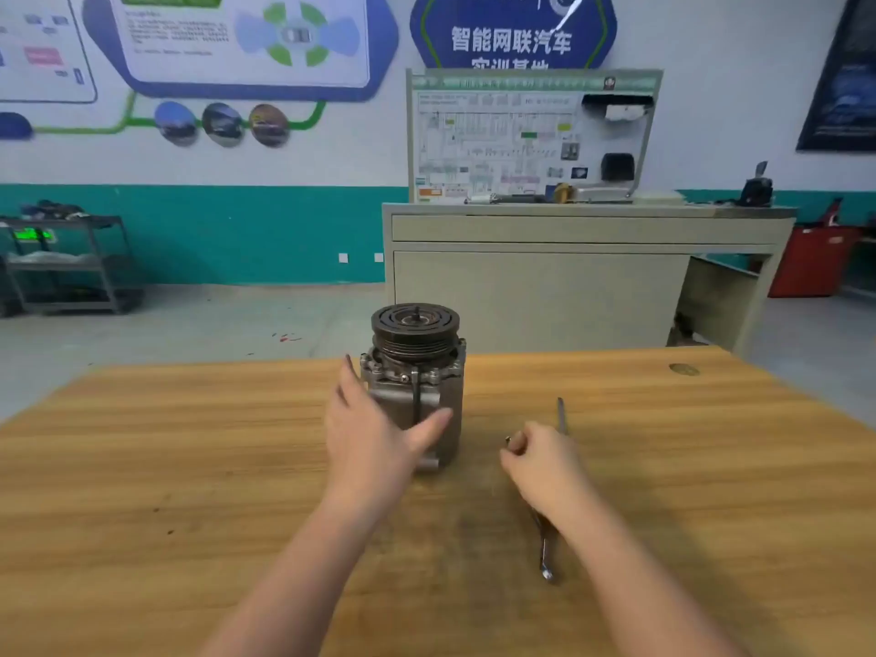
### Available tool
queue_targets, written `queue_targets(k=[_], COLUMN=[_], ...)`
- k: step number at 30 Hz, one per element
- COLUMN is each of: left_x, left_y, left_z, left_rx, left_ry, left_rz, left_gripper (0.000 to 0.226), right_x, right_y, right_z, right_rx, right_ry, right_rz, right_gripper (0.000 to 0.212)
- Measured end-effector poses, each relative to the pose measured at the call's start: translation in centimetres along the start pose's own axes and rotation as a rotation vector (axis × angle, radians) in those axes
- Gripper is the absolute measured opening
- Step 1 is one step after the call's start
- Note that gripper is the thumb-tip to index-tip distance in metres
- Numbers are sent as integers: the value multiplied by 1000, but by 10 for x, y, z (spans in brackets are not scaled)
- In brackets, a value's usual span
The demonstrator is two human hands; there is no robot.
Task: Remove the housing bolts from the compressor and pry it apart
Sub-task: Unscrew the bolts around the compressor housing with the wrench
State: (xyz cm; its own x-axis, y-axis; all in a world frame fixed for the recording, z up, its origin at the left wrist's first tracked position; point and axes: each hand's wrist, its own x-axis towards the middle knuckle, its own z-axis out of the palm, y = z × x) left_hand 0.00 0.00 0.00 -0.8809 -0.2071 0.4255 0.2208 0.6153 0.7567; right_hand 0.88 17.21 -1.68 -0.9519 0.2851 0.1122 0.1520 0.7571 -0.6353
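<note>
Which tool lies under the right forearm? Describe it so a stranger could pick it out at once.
Start at the wooden table with the compressor standing upright on it. Right of the compressor, the right hand hovers; beneath its wrist a slim shiny metal wrench lies on the wood. Unlike the thin rod-like tool beyond the hand, it ends nearest the viewer.

blue wall sign (513, 30) reading "智能网联汽车", other print too blurred

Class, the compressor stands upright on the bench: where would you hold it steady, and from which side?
Probably hold the compressor round its grey body below the pulley, from the left, where the left hand already reaches: the body has broad sides, the pulley may turn.
</note>
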Motion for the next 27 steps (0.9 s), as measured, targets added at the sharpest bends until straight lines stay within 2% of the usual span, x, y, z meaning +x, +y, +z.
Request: queue_targets(k=[1,3,5,8,12,15,17,18,21,23,25,27], left_x=[2,4,4,13,17,17,15,12,-2,-17,-35,-53], left_y=[4,5,4,-3,-7,-6,-4,-3,3,8,14,20], left_z=[10,31,49,60,61,58,57,55,52,49,45,41], left_rx=[33,-12,-90,-190,-156,-196,-198,-198,-231,-248,-260,-255], left_ry=[-16,16,65,170,223,216,220,224,253,265,279,296], left_rz=[-33,-62,-104,-173,-187,-203,-210,-212,-234,-255,-271,-265], left_gripper=[128,135,133,120,95,89,88,88,89,93,98,104], right_x=[10,18,21,20,21,23,29,33,36,29,22,16], right_y=[1,3,9,11,10,9,13,15,15,10,2,-4], right_z=[5,12,22,27,31,27,21,17,3,-6,-13,-15], right_rx=[-91,-201,-265,-405,-516,-429,-220,-32,774,1202,1516,1711], right_ry=[-48,-58,-89,-128,-239,-233,-192,-154,-26,-14,-40,-50], right_rz=[75,197,236,233,219,176,139,122,137,85,22,-11], right_gripper=[13,5,14,20,26,22,13,14,17,16,19,22])
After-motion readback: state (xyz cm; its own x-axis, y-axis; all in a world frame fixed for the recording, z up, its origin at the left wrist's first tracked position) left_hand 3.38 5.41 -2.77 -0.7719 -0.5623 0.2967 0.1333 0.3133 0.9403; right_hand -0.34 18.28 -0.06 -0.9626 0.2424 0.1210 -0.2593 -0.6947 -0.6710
